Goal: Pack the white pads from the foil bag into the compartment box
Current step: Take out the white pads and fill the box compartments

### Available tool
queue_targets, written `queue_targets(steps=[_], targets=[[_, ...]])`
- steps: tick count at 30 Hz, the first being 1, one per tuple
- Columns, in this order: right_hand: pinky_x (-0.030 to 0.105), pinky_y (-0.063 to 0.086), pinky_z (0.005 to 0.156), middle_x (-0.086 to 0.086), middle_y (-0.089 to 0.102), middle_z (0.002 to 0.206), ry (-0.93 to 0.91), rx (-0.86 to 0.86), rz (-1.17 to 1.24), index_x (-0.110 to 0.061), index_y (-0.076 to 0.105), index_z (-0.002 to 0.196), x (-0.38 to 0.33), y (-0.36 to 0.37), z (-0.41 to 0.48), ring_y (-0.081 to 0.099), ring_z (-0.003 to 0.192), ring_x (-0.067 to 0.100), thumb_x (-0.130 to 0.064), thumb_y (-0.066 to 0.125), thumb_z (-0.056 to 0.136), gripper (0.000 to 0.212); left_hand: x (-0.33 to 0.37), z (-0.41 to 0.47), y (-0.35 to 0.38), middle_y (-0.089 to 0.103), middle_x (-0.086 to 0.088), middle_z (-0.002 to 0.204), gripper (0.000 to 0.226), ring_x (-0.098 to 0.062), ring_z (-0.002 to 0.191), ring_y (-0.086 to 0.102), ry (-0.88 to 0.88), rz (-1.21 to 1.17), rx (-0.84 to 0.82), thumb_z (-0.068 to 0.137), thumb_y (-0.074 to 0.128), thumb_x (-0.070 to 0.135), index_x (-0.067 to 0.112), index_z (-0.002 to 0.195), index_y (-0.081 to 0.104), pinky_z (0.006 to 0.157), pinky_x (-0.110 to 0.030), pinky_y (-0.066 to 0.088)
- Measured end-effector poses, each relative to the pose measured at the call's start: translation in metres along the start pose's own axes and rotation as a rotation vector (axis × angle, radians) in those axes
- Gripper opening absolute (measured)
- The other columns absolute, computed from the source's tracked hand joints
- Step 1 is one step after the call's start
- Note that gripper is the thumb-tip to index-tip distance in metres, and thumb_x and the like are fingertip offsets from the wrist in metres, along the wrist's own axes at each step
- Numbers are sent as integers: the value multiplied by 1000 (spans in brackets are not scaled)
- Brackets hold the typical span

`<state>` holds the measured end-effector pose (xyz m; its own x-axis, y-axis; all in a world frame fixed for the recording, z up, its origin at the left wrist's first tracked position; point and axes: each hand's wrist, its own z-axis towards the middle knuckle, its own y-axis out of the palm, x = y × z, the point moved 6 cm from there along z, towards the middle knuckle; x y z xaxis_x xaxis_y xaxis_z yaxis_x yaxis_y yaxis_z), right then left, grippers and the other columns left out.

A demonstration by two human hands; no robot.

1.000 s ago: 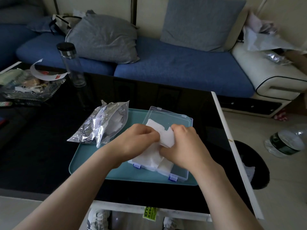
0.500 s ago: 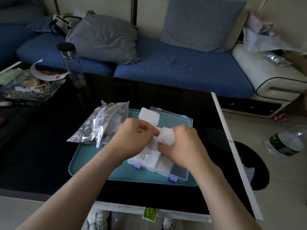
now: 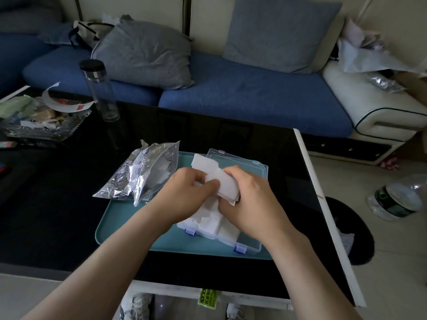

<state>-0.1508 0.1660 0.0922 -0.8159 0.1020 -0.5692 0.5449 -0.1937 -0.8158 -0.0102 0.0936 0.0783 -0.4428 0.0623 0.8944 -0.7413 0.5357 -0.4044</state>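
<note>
Packed into the near end of the compartment box (image 3: 250,242): white pads (image 3: 208,224), too overlapped to count. Just above the box, pinching one small stack (image 3: 225,184) between left hand (image 3: 187,195) and right hand (image 3: 251,204), likely to peel off a single pad. Left of the box and beyond, seemingly two foil bags (image 3: 143,174), kept within easy reach.

A clear bottle (image 3: 99,88) stands far left on the black table (image 3: 57,204); a grey cushion (image 3: 143,56) lies on the blue sofa (image 3: 231,95) beyond.

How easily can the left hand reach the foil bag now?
Probably yes: the foil bag lies just left of the left hand, nothing between; the hand must first release the white pads.
</note>
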Motion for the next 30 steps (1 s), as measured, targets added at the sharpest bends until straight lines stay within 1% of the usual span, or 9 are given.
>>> queue_targets(steps=[4,10,13,15,20,23,25,28,30], targets=[[38,56,91,-5,63,124,-20,-1,-38,-39,50,148,2,5,-1,61,111,17,-42,73,93,60,0,-1,6,50,-1,69,39,-17,60,43,-30,37,-45,106,53,30,4,78,58,59,-31,35],[25,47,89,-9,55,124,-27,-30,-29,-44,44,150,1,7,-3,55,111,11,-40,72,97,60,3,-1,8,47,-2,73,33,-20,64,42,-34,71,-50,106,50,29,10,80,54,61,-32,35],[17,49,72,-14,62,103,66,7,114,-44,55,135,5,1,-1,63,83,2,-44,88,83,62,-1,1,6,51,-8,78,36,-20,66,45,-30,84,-34,105,51,23,-7,87,56,61,-33,37],[20,56,65,-13,67,87,187,36,237,-38,67,119,12,-5,0,66,70,2,-47,97,71,57,-1,1,4,55,-9,78,34,-21,66,49,-9,89,0,105,53,23,-6,90,60,60,-33,39],[17,57,67,-13,75,80,281,146,486,-29,80,92,21,-11,-4,70,73,3,-22,90,82,16,4,-1,2,68,-6,81,31,-17,68,58,25,102,56,105,57,28,8,84,68,61,-31,45],[30,64,79,-3,79,88,400,156,665,-24,80,94,29,-11,-6,75,83,12,-15,81,86,12,4,0,4,57,-1,74,25,-19,63,48,-1,78,22,102,54,17,4,83,64,55,-27,36],[40,66,85,2,79,98,439,136,751,-23,77,103,30,-13,-7,78,87,17,-14,76,92,14,3,-1,1,63,4,83,22,-16,67,56,-24,61,38,102,51,11,16,91,69,53,-24,41],[33,64,75,3,75,110,422,132,776,-22,71,112,34,-18,-11,80,84,18,-11,69,100,17,2,1,-7,59,2,113,28,-19,91,63,-19,148,140,99,56,10,21,121,69,70,-29,48],[24,56,68,-3,73,108,358,141,590,-27,71,111,41,-22,-15,78,80,13,-10,66,102,19,2,2,-12,47,4,119,37,-22,113,54,28,240,240,93,63,9,16,129,63,89,-27,41]])
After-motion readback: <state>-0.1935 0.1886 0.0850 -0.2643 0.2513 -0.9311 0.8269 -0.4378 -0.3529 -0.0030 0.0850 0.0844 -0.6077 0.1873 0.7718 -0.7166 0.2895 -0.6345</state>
